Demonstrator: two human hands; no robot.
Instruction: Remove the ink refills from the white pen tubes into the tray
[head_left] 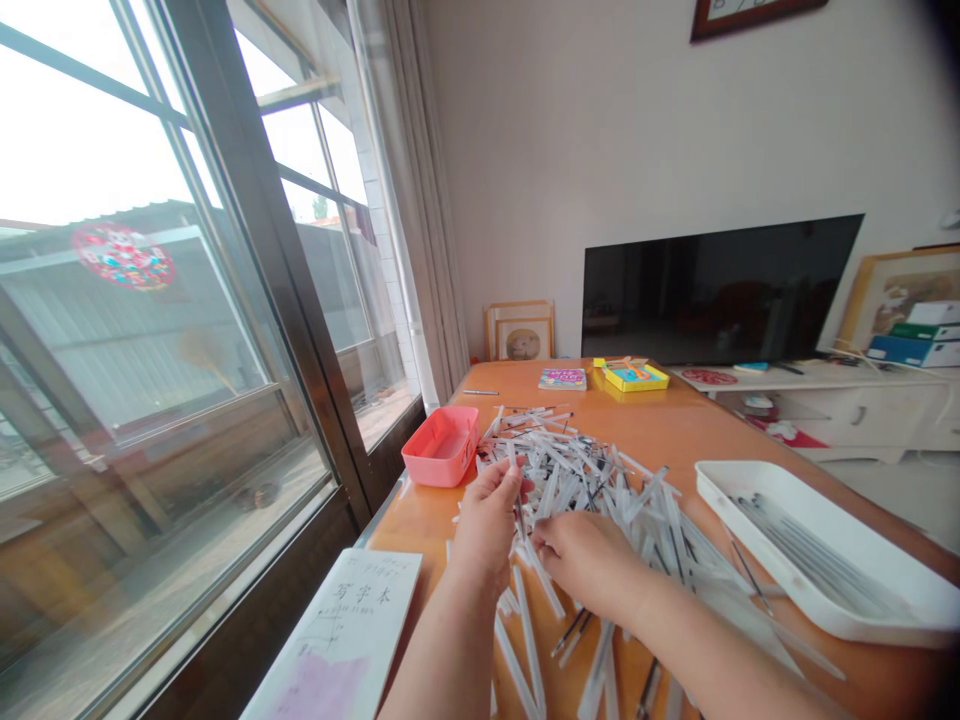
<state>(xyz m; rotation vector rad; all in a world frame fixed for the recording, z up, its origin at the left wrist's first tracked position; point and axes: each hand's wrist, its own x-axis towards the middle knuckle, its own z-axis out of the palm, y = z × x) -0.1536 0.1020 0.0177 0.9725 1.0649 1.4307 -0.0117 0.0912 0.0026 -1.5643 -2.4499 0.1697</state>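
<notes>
1. Where the glossy orange table (pixel 667 425) comes nearest, a paper exercise book (pixel 330 640) lies flat, left of the forearms.
2. Left hand (pixel 486 522) curls its fingers onto a thin dark refill (pixel 519 514), whose long axis runs near to far between both hands.
3. Right hand (pixel 589 562) sits knuckles-up, fingertips in the pile; I cannot tell whether it grips anything.
4. White plastic tubes (pixel 600 480), slim and straight, sprawl beneath and beyond both hands, pointing every way.
5. Right, a white tray (pixel 739 492) holds dark refills lying parallel; left, a pink basket (pixel 442 447).
6. Farthest stands a flat black television (pixel 712 290).
</notes>
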